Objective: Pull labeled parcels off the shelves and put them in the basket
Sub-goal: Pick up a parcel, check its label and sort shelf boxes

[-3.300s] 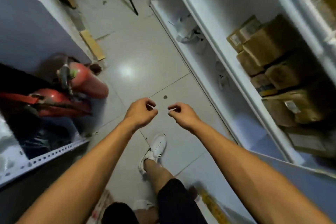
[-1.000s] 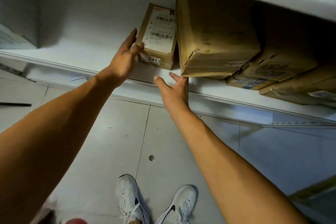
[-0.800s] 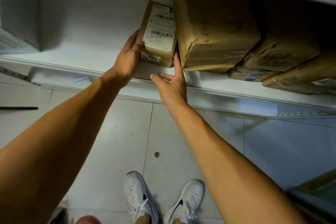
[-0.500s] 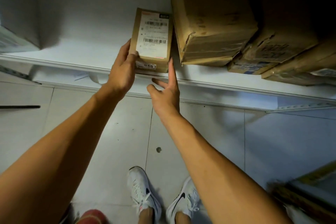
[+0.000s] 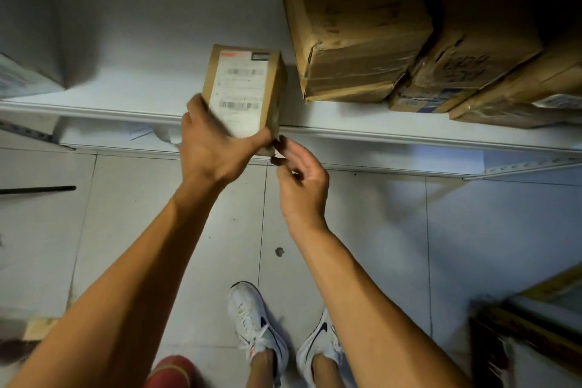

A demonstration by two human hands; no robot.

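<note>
A small brown parcel with a white barcode label on its top face sticks out past the front edge of the white shelf. My left hand grips its near left corner, with the thumb across the label. My right hand hovers just below the parcel's near right corner, its fingers loosely curled and the fingertips close to the box; whether they touch it I cannot tell. No basket is in view.
Several larger brown cartons are stacked on the shelf to the right of the parcel. Below is a grey tiled floor with my two white shoes. A dark wooden-edged object sits at the lower right.
The parcel has been drawn forward off the shelf, away from the big carton. My left hand shifted from its side to its near corner; my right hand dropped and curled its fingers.
</note>
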